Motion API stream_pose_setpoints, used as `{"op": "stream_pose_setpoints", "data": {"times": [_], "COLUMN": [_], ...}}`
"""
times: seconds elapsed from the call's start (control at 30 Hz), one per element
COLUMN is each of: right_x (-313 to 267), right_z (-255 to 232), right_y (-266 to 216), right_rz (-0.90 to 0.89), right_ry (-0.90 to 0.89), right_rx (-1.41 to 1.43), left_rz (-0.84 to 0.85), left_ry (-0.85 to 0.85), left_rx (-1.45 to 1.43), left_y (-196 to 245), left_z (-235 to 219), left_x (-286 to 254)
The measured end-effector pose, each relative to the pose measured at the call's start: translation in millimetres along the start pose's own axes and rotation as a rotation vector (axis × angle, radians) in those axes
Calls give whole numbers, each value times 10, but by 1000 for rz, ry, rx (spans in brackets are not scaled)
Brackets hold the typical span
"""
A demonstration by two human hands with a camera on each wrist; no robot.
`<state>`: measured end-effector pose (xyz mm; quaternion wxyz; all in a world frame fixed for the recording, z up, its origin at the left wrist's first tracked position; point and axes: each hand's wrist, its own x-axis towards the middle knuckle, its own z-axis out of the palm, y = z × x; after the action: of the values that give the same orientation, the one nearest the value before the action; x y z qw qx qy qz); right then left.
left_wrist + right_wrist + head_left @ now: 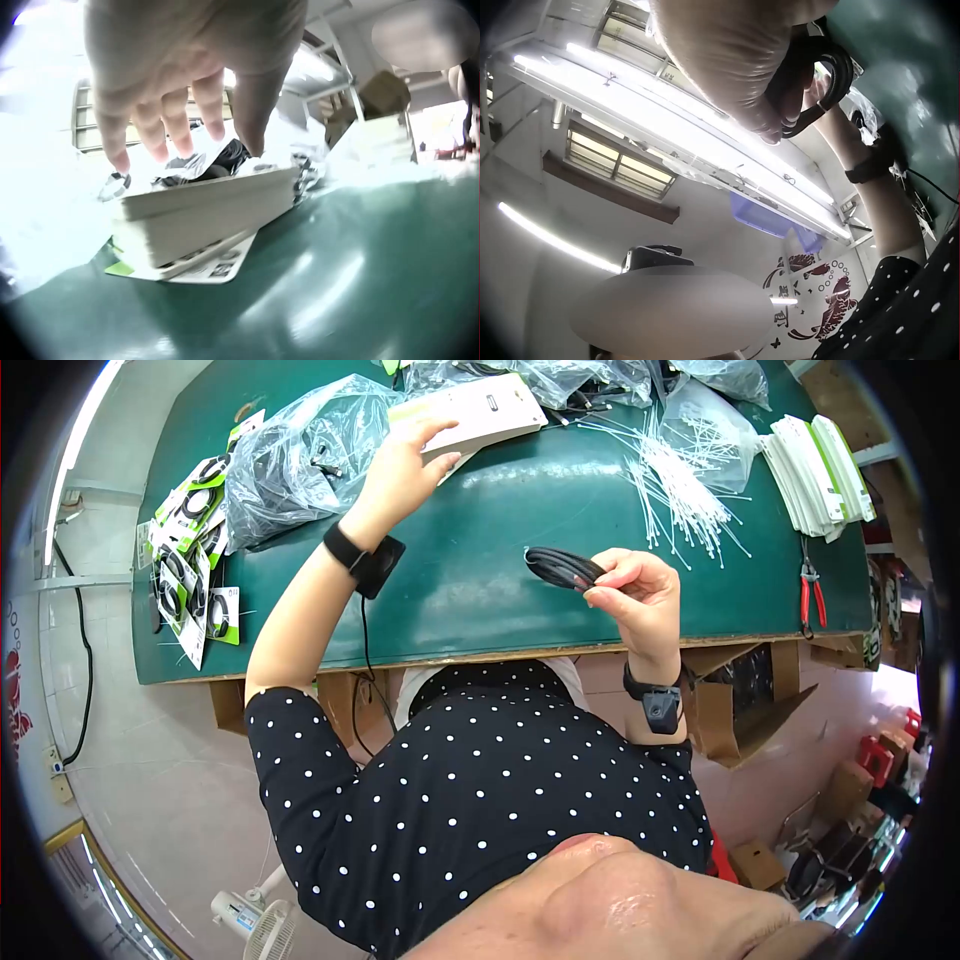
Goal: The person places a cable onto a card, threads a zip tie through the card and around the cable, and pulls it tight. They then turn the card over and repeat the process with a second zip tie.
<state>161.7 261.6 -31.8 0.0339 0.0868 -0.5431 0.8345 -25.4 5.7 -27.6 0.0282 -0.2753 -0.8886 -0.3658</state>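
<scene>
The right hand (636, 598) pinches a coiled black cable (556, 567) above the green table, thumb and fingers at one end of the coil. In the right wrist view the cable (838, 79) loops out beyond the fingers of that hand (727, 60). At the table's far side the left hand (405, 468) is over a stack of white cards (485, 410), fingers spread. The left wrist view has the left hand (187, 52) with fingers pointing down above the stack (210, 214); whether the fingertips touch it cannot be told.
Packaged cables (190, 560) lie at the table's left, beside a clear plastic bag (300, 460). White zip ties (680, 485) spread at the right rear. More cards (815, 475) and red-handled pliers (812, 595) are at the right edge. An open carton (745, 705) stands below.
</scene>
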Motion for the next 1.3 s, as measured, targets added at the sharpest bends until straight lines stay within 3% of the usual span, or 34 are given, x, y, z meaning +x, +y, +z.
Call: {"op": "stream_pose_setpoints", "data": {"times": [0.07,0.37,0.43,0.5,0.57,0.63,0.73,0.8,0.83,0.9,1.03,1.2,1.3], "right_x": [-28,-108,-109,-97,-69,-22,53,145,172,210,192,128,166], "right_z": [1,-145,-192,-251,-307,-319,-276,-69,18,176,352,361,336], "right_y": [37,27,21,-2,-80,-158,-227,-169,-121,-31,62,59,5], "right_rz": [-4,-6,-59,-84,-258,-245,-216,-145,-134,-162,-132,-30,-78], "right_ry": [1,43,83,110,235,270,318,22,26,-344,-462,-459,-531], "right_rx": [-49,-29,-45,-50,7,-84,-271,-581,-578,-672,-655,-618,-721], "left_rz": [366,479,465,461,489,543,493,509,504,521,480,453,457], "left_ry": [261,198,254,276,288,229,70,-40,-49,51,80,146,118], "left_rx": [521,713,743,757,694,618,529,347,342,246,109,-95,-60], "left_y": [-153,-118,-33,123,377,603,922,967,986,1023,967,823,823], "left_z": [101,145,39,-96,-223,-252,-128,-10,33,114,240,362,345], "left_x": [64,-33,-84,-175,-387,-666,-1126,-1322,-1345,-1384,-1464,-1534,-1533]}}
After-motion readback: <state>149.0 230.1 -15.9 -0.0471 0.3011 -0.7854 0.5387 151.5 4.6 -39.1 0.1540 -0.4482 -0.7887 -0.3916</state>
